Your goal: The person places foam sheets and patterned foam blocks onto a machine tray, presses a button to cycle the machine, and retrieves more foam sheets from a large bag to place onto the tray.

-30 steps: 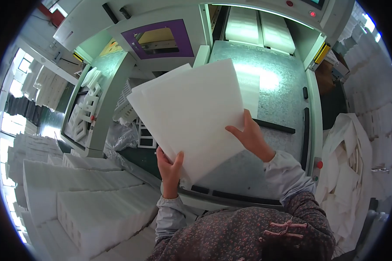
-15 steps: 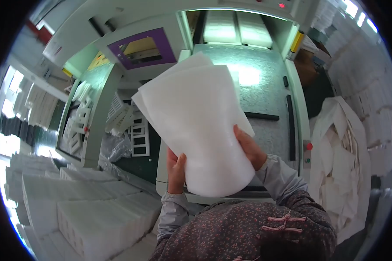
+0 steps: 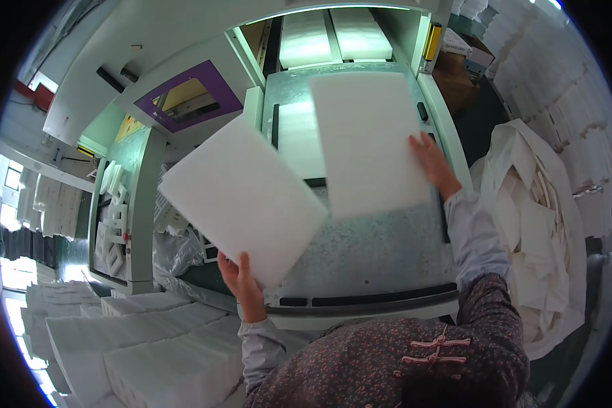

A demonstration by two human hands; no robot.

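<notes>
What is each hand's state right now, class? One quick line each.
Left hand: closed, gripping at least one white sheet.
Right hand: holding another sheet by its right edge.

Looks like a factory workshop, going by the broad machine housing (image 3: 183,34) behind a metal bed (image 3: 370,262) at the centre, piled white sheets (image 3: 177,360) at near left, cut-out white frames (image 3: 118,216) farther off at left, and a large bag (image 3: 566,231) of scraps (image 3: 527,224) at right.
</notes>
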